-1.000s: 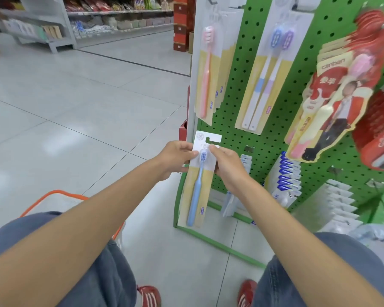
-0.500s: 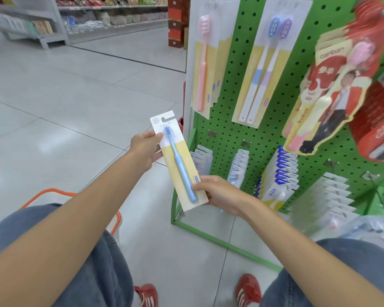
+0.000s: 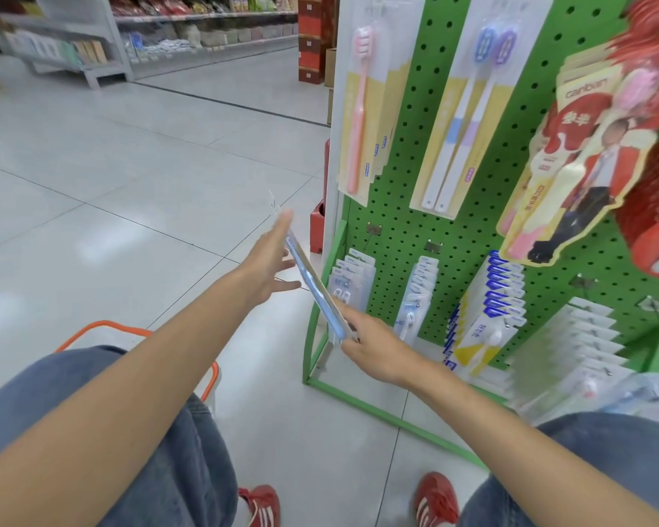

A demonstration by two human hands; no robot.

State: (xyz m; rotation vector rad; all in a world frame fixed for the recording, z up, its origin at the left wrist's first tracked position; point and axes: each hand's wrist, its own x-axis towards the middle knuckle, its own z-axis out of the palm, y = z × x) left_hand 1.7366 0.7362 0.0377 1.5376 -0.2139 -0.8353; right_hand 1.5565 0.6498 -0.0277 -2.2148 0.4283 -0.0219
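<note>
A carded blue toothbrush pack (image 3: pixel 312 283) is held edge-on in front of the green pegboard rack (image 3: pixel 404 230). My right hand (image 3: pixel 373 344) pinches its lower end. My left hand (image 3: pixel 271 256) lies with straight fingers against the pack's upper part. The pack slants from upper left to lower right, so its face is hidden.
Pink (image 3: pixel 358 108) and twin blue-purple (image 3: pixel 468 108) toothbrush packs hang on the rack, with red packs (image 3: pixel 594 157) at right and small white packs (image 3: pixel 350 275) on low hooks. An orange-rimmed basket (image 3: pixel 137 336) sits by my left knee. Shelves (image 3: pixel 92 47) stand beyond the tiled floor.
The pack came off the rack hook and has turned edge-on. My left hand opened from gripping its top to lying flat along it. My right hand slid to the lower end.
</note>
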